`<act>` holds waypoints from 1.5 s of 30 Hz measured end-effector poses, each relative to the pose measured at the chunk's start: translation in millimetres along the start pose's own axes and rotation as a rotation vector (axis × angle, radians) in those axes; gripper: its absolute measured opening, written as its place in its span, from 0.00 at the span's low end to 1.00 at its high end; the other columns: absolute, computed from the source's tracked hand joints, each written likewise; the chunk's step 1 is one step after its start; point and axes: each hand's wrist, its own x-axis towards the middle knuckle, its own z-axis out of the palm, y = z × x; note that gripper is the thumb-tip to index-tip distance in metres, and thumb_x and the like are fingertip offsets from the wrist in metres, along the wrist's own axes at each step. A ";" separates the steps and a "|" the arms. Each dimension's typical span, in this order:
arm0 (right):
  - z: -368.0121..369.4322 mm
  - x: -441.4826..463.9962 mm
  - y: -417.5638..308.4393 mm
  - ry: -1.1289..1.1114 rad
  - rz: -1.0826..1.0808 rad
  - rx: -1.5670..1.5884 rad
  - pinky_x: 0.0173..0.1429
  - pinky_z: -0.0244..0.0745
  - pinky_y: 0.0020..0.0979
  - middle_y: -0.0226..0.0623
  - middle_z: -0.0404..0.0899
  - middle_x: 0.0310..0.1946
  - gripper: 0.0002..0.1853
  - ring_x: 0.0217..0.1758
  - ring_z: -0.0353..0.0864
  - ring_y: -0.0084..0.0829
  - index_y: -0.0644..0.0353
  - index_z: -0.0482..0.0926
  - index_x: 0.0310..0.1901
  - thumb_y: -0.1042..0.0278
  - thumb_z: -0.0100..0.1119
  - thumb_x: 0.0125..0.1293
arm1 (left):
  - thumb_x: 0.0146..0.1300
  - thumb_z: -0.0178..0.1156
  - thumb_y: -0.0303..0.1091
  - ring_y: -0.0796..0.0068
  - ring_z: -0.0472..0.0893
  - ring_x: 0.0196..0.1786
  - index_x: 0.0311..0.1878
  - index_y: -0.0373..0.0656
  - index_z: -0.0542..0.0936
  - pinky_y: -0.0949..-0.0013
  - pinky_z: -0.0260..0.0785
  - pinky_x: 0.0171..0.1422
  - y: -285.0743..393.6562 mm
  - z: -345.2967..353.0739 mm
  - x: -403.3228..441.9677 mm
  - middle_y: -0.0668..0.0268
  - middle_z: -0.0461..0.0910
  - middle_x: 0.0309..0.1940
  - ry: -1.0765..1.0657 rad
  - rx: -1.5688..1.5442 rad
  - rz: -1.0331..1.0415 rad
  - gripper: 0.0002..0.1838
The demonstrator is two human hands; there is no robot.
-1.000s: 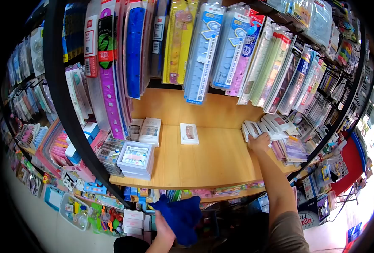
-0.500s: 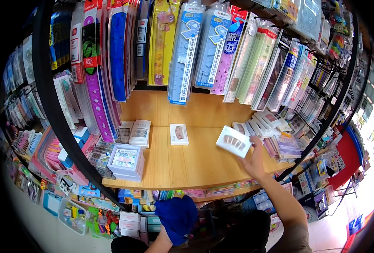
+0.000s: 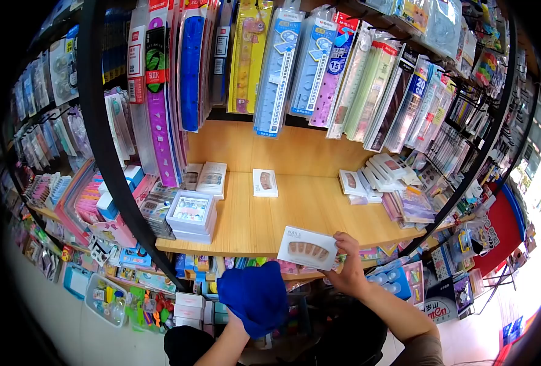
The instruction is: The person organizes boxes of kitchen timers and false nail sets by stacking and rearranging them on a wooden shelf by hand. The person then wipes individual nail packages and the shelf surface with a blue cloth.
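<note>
The person's right hand (image 3: 349,274) is gripping a flat white rectangular box with a window of brownish-pink false nails (image 3: 307,248), its fingers and thumb closing on the right end. The box is tilting slightly, its right end lower, and is showing over the near edge of the pale wooden shelf (image 3: 264,222). The left hand (image 3: 237,322) is holding a crumpled deep-blue cloth (image 3: 253,297) in front of the shelf, left of the box; the cloth is covering most of its fingers, so I cannot tell how tightly they are closing.

On the shelf, a small white nail box (image 3: 265,183) is lying alone near the middle, towards the far side. A stack of white boxes with clear lids (image 3: 191,215) is sitting at the near left, and a pile of white nail boxes (image 3: 387,172) is leaning unevenly at the far right, beside purple-toned flat packets (image 3: 415,205). Above, packaged blue rulers (image 3: 277,76) and a purple stencil ruler (image 3: 159,131) are hanging in a row.
</note>
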 end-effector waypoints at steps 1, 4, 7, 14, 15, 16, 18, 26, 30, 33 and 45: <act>0.2 0.0 -3.6 -0.002 -0.011 0.005 0.62 0.66 0.42 0.53 0.63 0.55 0.43 0.61 0.66 0.50 0.62 0.59 0.56 0.81 0.76 0.37 | 0.48 0.59 0.34 0.60 0.78 0.30 0.32 0.47 0.75 0.62 0.66 0.33 -1.2 -3.0 0.1 0.61 0.74 0.23 0.020 0.002 -0.004 0.07; 1.2 -1.8 -11.7 -0.036 -0.012 0.011 0.60 0.67 0.42 0.54 0.63 0.55 0.42 0.60 0.66 0.51 0.62 0.59 0.56 0.79 0.75 0.39 | 0.49 0.59 0.32 0.60 0.77 0.30 0.31 0.48 0.75 0.62 0.66 0.34 -4.9 -12.9 2.0 0.61 0.74 0.24 0.070 0.015 -0.020 0.06; -3.3 2.3 -29.2 -0.198 -0.012 -0.039 0.59 0.68 0.43 0.55 0.63 0.55 0.40 0.59 0.67 0.53 0.63 0.60 0.55 0.78 0.74 0.41 | 0.49 0.59 0.31 0.61 0.77 0.30 0.31 0.48 0.75 0.62 0.67 0.35 -9.8 -20.6 4.6 0.61 0.74 0.25 0.081 0.024 -0.052 0.05; 67.4 -6.6 -79.1 -0.324 0.054 0.336 0.66 0.57 0.44 0.55 0.63 0.56 0.38 0.62 0.62 0.54 0.64 0.60 0.58 0.74 0.67 0.43 | 0.69 0.48 0.41 0.64 0.69 0.64 0.67 0.45 0.63 0.62 0.57 0.70 0.7 46.8 -61.1 0.62 0.69 0.61 0.087 -1.371 -0.607 0.25; 71.9 -4.5 -83.6 -0.379 0.031 0.233 0.68 0.52 0.45 0.51 0.63 0.59 0.42 0.62 0.62 0.50 0.63 0.59 0.61 0.64 0.72 0.45 | 0.71 0.45 0.44 0.64 0.69 0.64 0.67 0.45 0.63 0.61 0.57 0.71 3.4 42.9 -64.3 0.62 0.69 0.61 0.107 -2.055 -0.969 0.24; 78.7 -4.8 -79.9 -0.402 0.054 0.249 0.67 0.52 0.45 0.47 0.63 0.60 0.44 0.62 0.62 0.48 0.62 0.59 0.62 0.58 0.73 0.45 | 0.72 0.39 0.49 0.64 0.69 0.65 0.66 0.46 0.64 0.59 0.57 0.71 -2.1 34.8 -64.5 0.61 0.69 0.61 0.082 -2.229 -0.928 0.26; 87.6 -7.3 -78.9 -0.465 0.071 0.245 0.67 0.52 0.45 0.43 0.64 0.61 0.46 0.63 0.62 0.45 0.60 0.61 0.63 0.50 0.73 0.44 | 0.72 0.37 0.52 0.63 0.68 0.65 0.66 0.45 0.64 0.57 0.57 0.71 -10.1 29.9 -63.1 0.60 0.69 0.61 0.071 -2.164 -0.883 0.27; 112.9 -19.6 -118.2 -0.346 0.137 0.199 0.66 0.53 0.45 0.45 0.63 0.61 0.45 0.63 0.62 0.45 0.62 0.61 0.62 0.46 0.69 0.47 | 0.72 0.39 0.51 0.64 0.67 0.63 0.67 0.43 0.61 0.61 0.56 0.71 1.2 14.7 -49.8 0.58 0.66 0.60 0.073 -1.812 -0.646 0.27; 165.6 -34.3 -68.1 -0.081 0.475 0.520 0.60 0.60 0.41 0.52 0.65 0.51 0.27 0.55 0.65 0.48 0.65 0.61 0.60 0.64 0.57 0.63 | 0.70 0.49 0.37 0.70 0.70 0.59 0.65 0.41 0.63 0.67 0.63 0.64 -17.9 50.8 -72.2 0.61 0.69 0.57 0.135 -0.926 -0.548 0.22; 192.6 -69.3 -74.6 -0.139 0.489 0.690 0.59 0.61 0.37 0.49 0.65 0.48 0.21 0.53 0.66 0.42 0.67 0.63 0.57 0.62 0.51 0.69 | 0.71 0.47 0.36 0.72 0.74 0.51 0.56 0.41 0.70 0.69 0.68 0.55 -18.6 32.6 -57.3 0.63 0.74 0.49 0.313 -1.017 -0.603 0.15; 106.7 6.7 -108.4 -0.406 1.269 1.704 0.60 0.73 0.46 0.44 0.72 0.59 0.48 0.58 0.75 0.41 0.62 0.68 0.58 0.23 0.20 0.59 | 0.65 0.46 0.56 0.81 0.71 0.20 0.37 0.46 0.74 0.77 0.63 0.20 -58.2 21.2 -49.8 0.75 0.72 0.22 -0.050 -2.547 -0.930 0.21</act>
